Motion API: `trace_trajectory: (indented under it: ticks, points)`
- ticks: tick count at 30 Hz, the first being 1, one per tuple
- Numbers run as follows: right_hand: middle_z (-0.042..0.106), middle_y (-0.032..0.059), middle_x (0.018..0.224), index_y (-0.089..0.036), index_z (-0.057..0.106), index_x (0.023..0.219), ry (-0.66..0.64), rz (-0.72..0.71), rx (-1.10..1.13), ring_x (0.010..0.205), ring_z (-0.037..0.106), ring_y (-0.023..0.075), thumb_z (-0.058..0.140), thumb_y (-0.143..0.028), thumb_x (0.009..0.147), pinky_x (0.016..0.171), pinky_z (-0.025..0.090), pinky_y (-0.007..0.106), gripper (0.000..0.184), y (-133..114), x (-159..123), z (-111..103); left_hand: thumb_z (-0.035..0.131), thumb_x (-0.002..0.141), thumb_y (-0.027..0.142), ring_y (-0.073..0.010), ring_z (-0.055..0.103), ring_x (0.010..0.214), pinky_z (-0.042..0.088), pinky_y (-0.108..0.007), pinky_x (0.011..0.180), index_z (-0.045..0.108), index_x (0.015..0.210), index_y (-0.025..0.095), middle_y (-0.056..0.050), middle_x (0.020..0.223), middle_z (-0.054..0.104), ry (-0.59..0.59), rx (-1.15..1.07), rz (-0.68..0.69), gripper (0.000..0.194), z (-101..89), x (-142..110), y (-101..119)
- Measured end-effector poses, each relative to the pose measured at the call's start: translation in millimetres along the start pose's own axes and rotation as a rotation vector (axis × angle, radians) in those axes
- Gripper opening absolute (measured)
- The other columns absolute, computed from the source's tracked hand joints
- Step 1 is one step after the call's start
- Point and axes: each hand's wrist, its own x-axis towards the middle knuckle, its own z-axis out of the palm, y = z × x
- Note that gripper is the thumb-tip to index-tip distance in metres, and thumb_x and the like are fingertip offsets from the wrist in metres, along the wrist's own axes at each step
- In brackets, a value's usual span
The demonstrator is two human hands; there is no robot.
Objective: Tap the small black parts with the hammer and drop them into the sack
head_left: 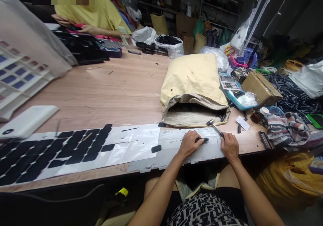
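My left hand (189, 143) rests on the grey sheet (166, 158) along the table's front edge, its fingers closed on a small black piece (204, 139) whose kind I cannot make out. To its right, my right hand (230, 146) grips the dark handle of a hammer (214, 125). The metal head points away from me, close to the mouth of a cream sack (194, 81) that lies open on the table. Some dark items show inside the sack's mouth. Left of my hands, flat black rounded pieces (94, 141) lie in rows on white sheets (133, 145).
A white plastic crate (22, 88) and a white box-shaped object (29, 120) stand at the left. Across the table (121, 81) sits a person in yellow (93, 12). A blue tray (239, 99) with a calculator (229, 82), a cardboard box (262, 88) and a checked cloth (287, 130) crowd the right.
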Motion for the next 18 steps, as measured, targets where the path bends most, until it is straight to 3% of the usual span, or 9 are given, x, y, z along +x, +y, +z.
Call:
trace_trajectory:
  ticks: [3,9,15,18]
  points:
    - [0.063,0.0088,0.099,-0.018,0.063,0.12,0.0,0.008,0.016,0.091,0.051,0.0229,0.047,-0.026,0.097,0.081,0.039,0.033,0.029,-1,0,0,0.059,0.091,0.038,-0.0233,0.055,0.092,0.042,-0.04,0.087,0.067,0.077,0.021,-0.006,0.088,0.065,-0.045,0.019,0.077,0.023,-1.7,-25,16]
    - [0.064,0.0089,0.101,-0.018,0.063,0.12,-0.01,0.018,-0.004,0.091,0.052,0.0228,0.047,-0.026,0.097,0.081,0.039,0.033,0.029,-2,-2,0,0.07,0.082,0.033,-0.0324,0.045,0.126,0.036,-0.051,0.108,0.069,0.079,0.022,-0.008,0.137,0.057,-0.137,0.111,0.287,0.012,9.6,-88,32]
    - [0.063,0.009,0.1,-0.018,0.063,0.121,0.002,0.02,0.009,0.091,0.052,0.0228,0.048,-0.025,0.096,0.08,0.041,0.034,0.03,-3,-3,-1,0.081,0.065,0.032,-0.0394,0.038,0.137,0.028,-0.059,0.115,0.071,0.084,0.024,-0.006,0.157,0.041,-0.224,0.174,0.295,0.023,13.0,-98,34]
    - [0.062,0.0087,0.099,-0.018,0.063,0.12,0.016,0.013,0.013,0.091,0.051,0.0228,0.049,-0.024,0.095,0.08,0.04,0.034,0.029,-2,-2,0,0.082,0.065,0.032,-0.0381,0.042,0.135,0.033,-0.058,0.112,0.071,0.085,0.026,-0.006,0.151,0.049,-0.197,0.11,0.256,0.024,10.1,-93,39]
